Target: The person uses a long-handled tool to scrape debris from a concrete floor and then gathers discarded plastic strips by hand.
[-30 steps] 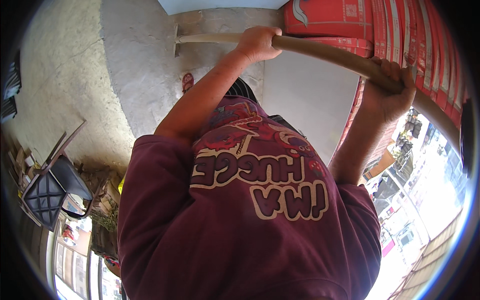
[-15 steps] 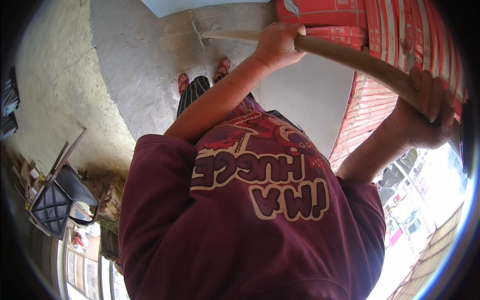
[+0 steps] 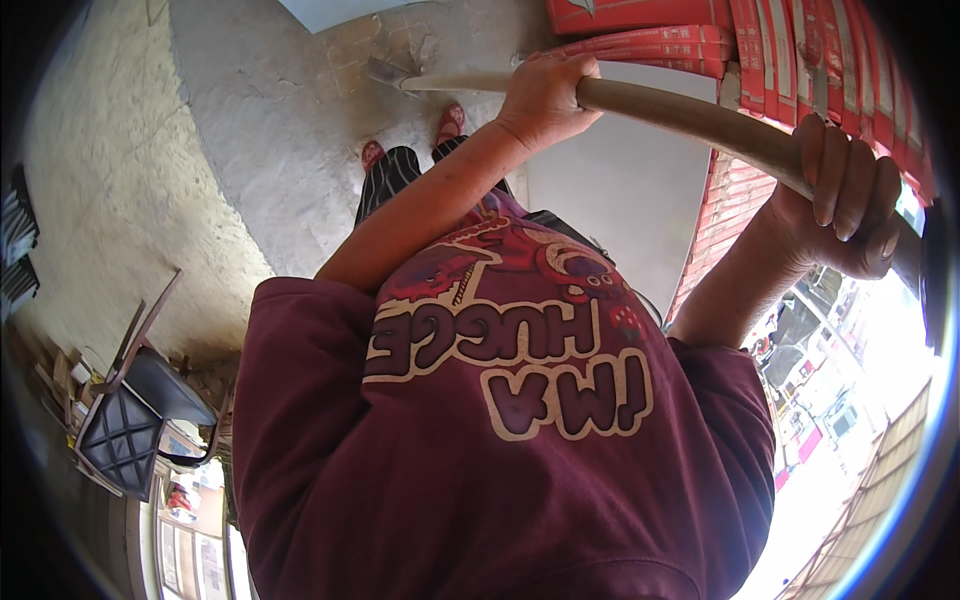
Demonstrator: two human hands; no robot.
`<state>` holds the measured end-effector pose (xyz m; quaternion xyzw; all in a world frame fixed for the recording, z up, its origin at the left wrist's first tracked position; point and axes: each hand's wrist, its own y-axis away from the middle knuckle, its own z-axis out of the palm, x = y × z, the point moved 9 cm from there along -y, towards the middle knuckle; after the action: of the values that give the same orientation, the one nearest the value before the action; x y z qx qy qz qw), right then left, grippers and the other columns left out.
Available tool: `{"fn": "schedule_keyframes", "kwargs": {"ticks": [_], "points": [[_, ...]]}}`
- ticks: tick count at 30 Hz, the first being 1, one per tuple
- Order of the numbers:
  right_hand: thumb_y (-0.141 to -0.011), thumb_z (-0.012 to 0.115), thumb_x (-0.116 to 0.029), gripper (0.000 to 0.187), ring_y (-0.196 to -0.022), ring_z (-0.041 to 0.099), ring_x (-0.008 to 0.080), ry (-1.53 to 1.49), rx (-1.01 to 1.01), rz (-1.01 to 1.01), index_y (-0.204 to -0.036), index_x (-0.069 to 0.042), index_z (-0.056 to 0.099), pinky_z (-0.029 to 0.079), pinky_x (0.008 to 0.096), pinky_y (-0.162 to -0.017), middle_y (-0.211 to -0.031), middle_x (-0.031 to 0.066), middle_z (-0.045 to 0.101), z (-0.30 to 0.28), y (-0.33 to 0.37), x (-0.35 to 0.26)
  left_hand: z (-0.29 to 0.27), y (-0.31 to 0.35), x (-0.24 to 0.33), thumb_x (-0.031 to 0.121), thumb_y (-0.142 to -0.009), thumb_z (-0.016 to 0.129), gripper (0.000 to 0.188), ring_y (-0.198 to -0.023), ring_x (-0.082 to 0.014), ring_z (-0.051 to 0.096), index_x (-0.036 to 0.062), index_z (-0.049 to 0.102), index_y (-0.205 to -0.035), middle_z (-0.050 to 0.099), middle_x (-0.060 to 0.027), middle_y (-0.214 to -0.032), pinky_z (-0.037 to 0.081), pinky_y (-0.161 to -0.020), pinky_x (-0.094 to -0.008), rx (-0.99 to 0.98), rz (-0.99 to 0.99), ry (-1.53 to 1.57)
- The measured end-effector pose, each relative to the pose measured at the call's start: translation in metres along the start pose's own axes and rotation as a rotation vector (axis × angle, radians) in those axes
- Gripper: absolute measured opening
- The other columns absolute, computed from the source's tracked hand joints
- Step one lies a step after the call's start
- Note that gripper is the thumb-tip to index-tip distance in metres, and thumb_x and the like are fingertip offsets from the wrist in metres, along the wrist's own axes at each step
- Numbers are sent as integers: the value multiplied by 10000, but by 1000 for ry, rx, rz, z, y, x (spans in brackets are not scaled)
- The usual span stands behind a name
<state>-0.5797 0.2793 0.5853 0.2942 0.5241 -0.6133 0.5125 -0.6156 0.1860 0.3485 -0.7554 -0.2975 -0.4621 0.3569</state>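
A hoe (image 3: 690, 118) with a long, pale wooden handle lies slantwise in front of me, running from the near right to the far left. My left hand (image 3: 548, 98) is closed round the middle of the handle. Higher up, towards its near end, my right hand (image 3: 842, 200) wraps its fingers over the wood. The grey metal blade (image 3: 386, 71) is at the far end, low by the concrete floor (image 3: 270, 110), ahead of my red shoes (image 3: 452, 121). Whether the blade touches the floor, I cannot tell.
Stacked red boxes (image 3: 650, 45) stand at the far right, beside a smooth grey panel or surface (image 3: 615, 170). A pale blue-white flat thing (image 3: 345, 10) shows at the top. At the left, a dark padded chair (image 3: 125, 425) stands near a pale, rough strip (image 3: 110, 170).
The hoe's blade has shifted slightly left and turned, so its flat side shows more. Both hands, still gripping the handle, have moved a little left.
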Motion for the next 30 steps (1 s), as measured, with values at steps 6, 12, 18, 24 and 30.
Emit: {"fn": "schedule_keyframes", "kwargs": {"ticks": [6,12,18,24,30], "points": [[-756,577,-396,272,-606,497,153,312,611,66,-734,-131,521,371,323,-727,-655,27,518,10,56,17,7,29,-4,223,-668,649,148,-661,-293,593,110,559,-697,598,-69,-650,460,-581,-389,-287,-125,61],[-801,534,-570,609,-967,594,260,935,713,953,-1060,-21,592,446,386,-874,-1006,175,615,61,170,94,22,75,-2,227,-663,633,132,-637,-292,603,107,584,-682,605,-80,-635,465,-570,-384,-507,-110,54],[-754,696,-209,326,-912,607,246,1282,269,783,-1017,-37,609,470,360,-802,-962,112,628,156,134,87,43,133,13,209,-655,634,110,-620,-307,613,107,593,-665,614,-95,-643,480,-565,-392,-616,-41,102],[-712,710,-209,356,-841,615,224,1939,-123,1082,-998,-73,548,479,360,-718,-853,77,605,146,185,87,76,181,28,200,-664,634,107,-649,-293,616,108,580,-670,612,-88,-641,485,-615,-382,-701,46,78],[-748,689,-193,444,-684,635,259,1602,-281,1606,-1132,-102,486,491,371,-651,-702,91,628,121,318,100,126,262,26,230,-646,641,142,-799,-266,622,124,617,-738,640,-94,-740,447,-770,-373,-1003,4,-15]]}}
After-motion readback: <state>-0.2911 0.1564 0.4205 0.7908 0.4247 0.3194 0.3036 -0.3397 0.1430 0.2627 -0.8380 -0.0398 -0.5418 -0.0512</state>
